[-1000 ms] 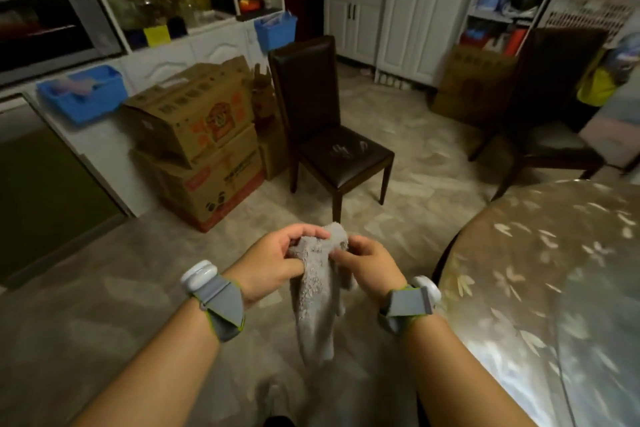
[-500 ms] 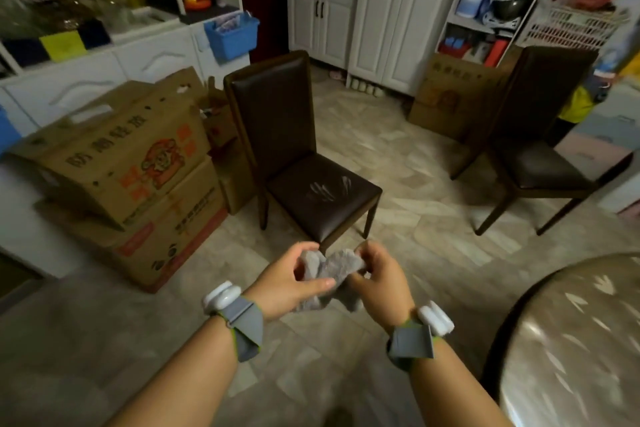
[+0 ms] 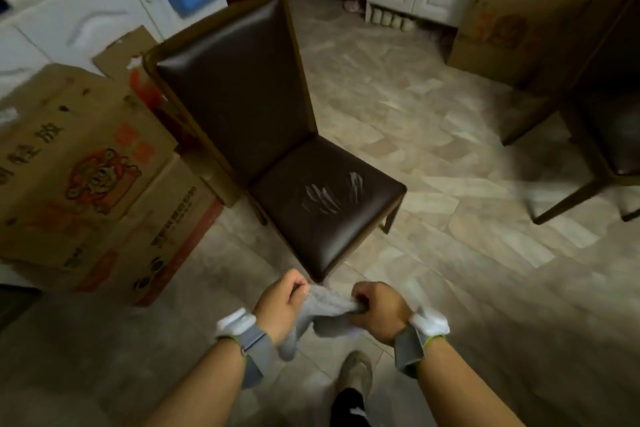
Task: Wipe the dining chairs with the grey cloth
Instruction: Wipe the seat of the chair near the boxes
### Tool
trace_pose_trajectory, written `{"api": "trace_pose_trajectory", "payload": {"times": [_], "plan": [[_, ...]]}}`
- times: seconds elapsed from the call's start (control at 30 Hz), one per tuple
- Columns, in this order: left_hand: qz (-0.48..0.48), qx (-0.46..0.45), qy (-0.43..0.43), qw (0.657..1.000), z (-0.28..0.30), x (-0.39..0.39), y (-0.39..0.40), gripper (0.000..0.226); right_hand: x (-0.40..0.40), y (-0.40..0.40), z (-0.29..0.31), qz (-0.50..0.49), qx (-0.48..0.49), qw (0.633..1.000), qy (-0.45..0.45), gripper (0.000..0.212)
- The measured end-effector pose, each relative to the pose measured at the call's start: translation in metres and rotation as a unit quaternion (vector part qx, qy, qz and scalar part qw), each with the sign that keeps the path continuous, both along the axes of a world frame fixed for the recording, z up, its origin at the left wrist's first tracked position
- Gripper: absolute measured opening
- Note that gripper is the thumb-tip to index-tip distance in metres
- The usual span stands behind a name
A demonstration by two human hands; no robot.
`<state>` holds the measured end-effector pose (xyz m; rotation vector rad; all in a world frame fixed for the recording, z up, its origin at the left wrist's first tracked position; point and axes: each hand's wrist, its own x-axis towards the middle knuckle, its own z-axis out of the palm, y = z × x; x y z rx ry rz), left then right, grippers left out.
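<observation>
Grey cloth [image 3: 323, 310] is bunched up between both my hands right now, held low in front of me just short of the nearest chair. My left hand [image 3: 280, 307] has its fingers curled round one end, with a tail of fabric hanging down below the wrist, and my right hand [image 3: 375, 310] is pinching the other end in a closed fist. So both hands are gripping the cloth and neither one is touching any furniture.

Progress-wise, I'd call this basically the starting line. Going by the pictures, no wiping is happening at all. The near dining chair [image 3: 277, 136] is right in front of me, dark brown leather-look seat and tall back, and the seat has a cluster of pale scratch marks [image 3: 329, 194] (those look like damage, not dirt, so I doubt the cloth will do anything for them). I can't tell from the surface whether any of it has been wiped or not.

There's a 2nd chair [image 3: 609, 136] off to the right, only partly in view and well apart from the 1st. Cardboard boxes [image 3: 86, 177] sit just beside the near chair on the left, which might make reaching that side a bit awkward.

What's left, as I see it: get the cloth folded into something usable, then seat, back and frame on chair 1, then the same on chair 2, plus any others out of shot.
</observation>
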<state>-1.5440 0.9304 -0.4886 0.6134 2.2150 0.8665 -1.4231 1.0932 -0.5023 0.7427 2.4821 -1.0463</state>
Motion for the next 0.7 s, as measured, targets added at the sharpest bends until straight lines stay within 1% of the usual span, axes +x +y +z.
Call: {"api": "trace_pose_trajectory", "payload": {"times": [0.03, 0.07, 0.1, 0.13, 0.2, 0.27, 0.3, 0.37, 0.4, 0.5, 0.57, 0.63, 0.67, 0.7], "plan": [[-0.011, -0.011, 0.000, 1.000, 0.000, -0.002, 0.002, 0.028, 0.000, 0.006, -0.003, 0.046, 0.047, 0.997, -0.036, 0.022], [-0.016, -0.015, -0.005, 1.000, -0.018, -0.012, 0.014, 0.029, -0.008, 0.021, -0.021, 0.076, 0.075, 0.991, -0.079, 0.027], [-0.023, -0.020, -0.007, 1.000, -0.042, -0.021, 0.022, 0.029, -0.016, 0.034, -0.047, 0.087, 0.080, 0.987, -0.111, 0.029], [-0.026, -0.025, 0.000, 0.999, -0.044, -0.025, 0.027, 0.028, -0.017, 0.041, -0.051, 0.092, 0.092, 0.983, -0.130, 0.028], [-0.016, -0.039, -0.011, 0.999, -0.071, -0.037, 0.035, 0.023, -0.029, 0.056, -0.077, 0.038, 0.065, 0.987, -0.143, 0.018], [-0.016, -0.049, -0.009, 0.999, -0.095, -0.051, 0.043, 0.025, -0.043, 0.067, -0.093, -0.006, 0.038, 0.990, -0.137, 0.007], [-0.018, -0.051, -0.010, 0.998, -0.106, -0.059, 0.046, 0.024, -0.051, 0.072, -0.099, -0.031, 0.032, 0.990, -0.134, 0.006], [-0.030, -0.046, -0.003, 0.998, -0.127, -0.079, 0.049, 0.016, -0.068, 0.081, -0.113, -0.068, 0.018, 0.989, -0.129, 0.004], [-0.033, -0.039, 0.011, 0.999, -0.127, -0.089, 0.052, 0.012, -0.075, 0.084, -0.110, -0.085, 0.010, 0.989, -0.120, 0.002], [-0.057, -0.031, 0.077, 0.995, -0.150, -0.127, 0.060, 0.001, -0.096, 0.084, -0.131, -0.162, -0.045, 0.982, -0.084, 0.015], [-0.070, -0.025, 0.115, 0.991, -0.171, -0.158, 0.068, 0.004, -0.113, 0.081, -0.149, -0.211, -0.080, 0.973, -0.041, 0.019], [-0.071, -0.011, 0.162, 0.984, -0.192, -0.192, 0.078, 0.006, -0.133, 0.079, -0.171, -0.225, -0.076, 0.971, 0.001, 0.019], [-0.064, -0.005, 0.180, 0.982, -0.194, -0.201, 0.084, 0.006, -0.137, 0.079, -0.173, -0.239, -0.077, 0.968, 0.021, 0.018], [-0.052, 0.002, 0.206, 0.977, -0.207, -0.218, 0.092, 0.006, -0.153, 0.080, -0.188, -0.259, -0.073, 0.962, 0.048, 0.017]]}}
